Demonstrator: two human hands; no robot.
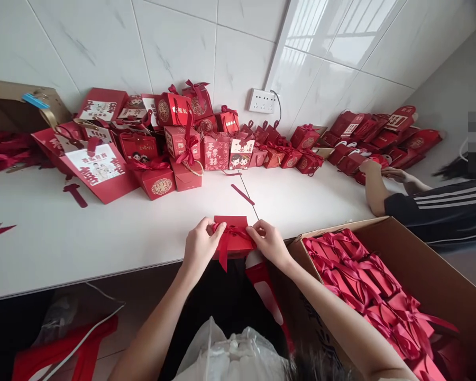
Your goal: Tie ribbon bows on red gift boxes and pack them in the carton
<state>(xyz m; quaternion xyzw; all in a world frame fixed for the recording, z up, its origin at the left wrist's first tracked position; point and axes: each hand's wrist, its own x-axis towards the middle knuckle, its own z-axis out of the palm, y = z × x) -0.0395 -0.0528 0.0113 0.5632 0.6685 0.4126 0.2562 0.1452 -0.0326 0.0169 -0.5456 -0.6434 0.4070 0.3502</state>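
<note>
A small red gift box [233,233] sits at the near edge of the white table [103,238], with a red ribbon [227,239] tied across its front. My left hand [201,244] pinches the ribbon's left loop, fingers closed. My right hand [268,242] pinches the ribbon's right side, fingers closed too. One ribbon tail hangs down over the table edge between my hands.
Several red gift boxes [186,143] are piled along the tiled wall. A cardboard carton [424,270] at my right holds several ribboned red boxes. Another person's arm [375,188] rests on the table at the right. A loose ribbon strip [241,193] and plastic bag [230,352] lie nearby.
</note>
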